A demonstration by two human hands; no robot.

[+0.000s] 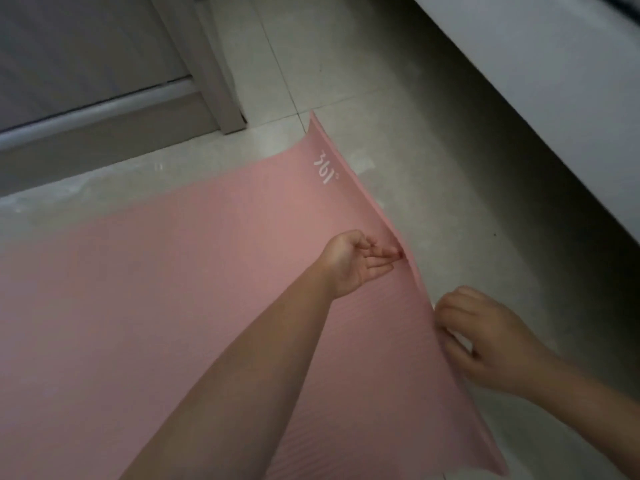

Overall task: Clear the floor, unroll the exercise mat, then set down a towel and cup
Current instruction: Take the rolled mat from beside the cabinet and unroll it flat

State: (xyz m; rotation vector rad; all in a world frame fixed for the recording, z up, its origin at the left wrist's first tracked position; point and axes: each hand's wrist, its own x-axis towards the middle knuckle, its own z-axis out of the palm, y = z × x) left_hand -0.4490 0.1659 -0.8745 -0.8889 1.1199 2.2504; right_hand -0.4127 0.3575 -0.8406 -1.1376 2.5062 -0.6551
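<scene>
A pink exercise mat (166, 289) lies unrolled on the pale tiled floor, with white "361°" lettering near its far right corner. Its right-hand end curls up off the floor. My left hand (356, 263) is palm-up with straight fingers, the fingertips touching the raised edge of the mat. My right hand (485, 341) is just to the right of that edge, nearer to me, with curled fingers pinching the mat's edge. No towel or cup is in view.
A grey door frame and sliding-door track (104, 109) run along the far left. A white bed or furniture edge (554, 98) slants down the right side, leaving a strip of bare tiled floor (450, 188) between it and the mat.
</scene>
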